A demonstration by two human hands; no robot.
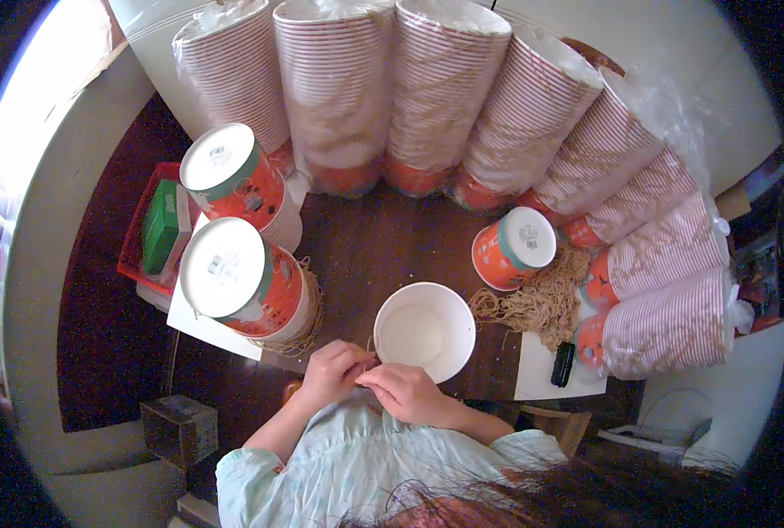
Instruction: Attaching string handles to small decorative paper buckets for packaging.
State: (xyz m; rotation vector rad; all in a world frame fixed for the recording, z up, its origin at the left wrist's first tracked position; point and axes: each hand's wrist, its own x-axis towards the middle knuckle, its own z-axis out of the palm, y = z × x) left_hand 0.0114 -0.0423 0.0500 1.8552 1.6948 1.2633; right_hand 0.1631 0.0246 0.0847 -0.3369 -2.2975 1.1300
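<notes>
A white paper bucket stands upright with its mouth up, just in front of me on the dark table, and its inside is bare. My left hand is closed in a pinch at the bucket's near left side. Close beside it, my right hand is also closed, its fingertips meeting those of the left by the rim. Whatever lies between the fingers is too small to make out, though a thin strand seems to show at the rim there. A tangled heap of beige cord lies to the right of the bucket.
Upside-down orange buckets with cords hanging round them are stacked at left. Another upturned bucket stands by the cord. Tall wrapped bucket stacks curve along the back and right. A red basket holds a green box. A black object lies right.
</notes>
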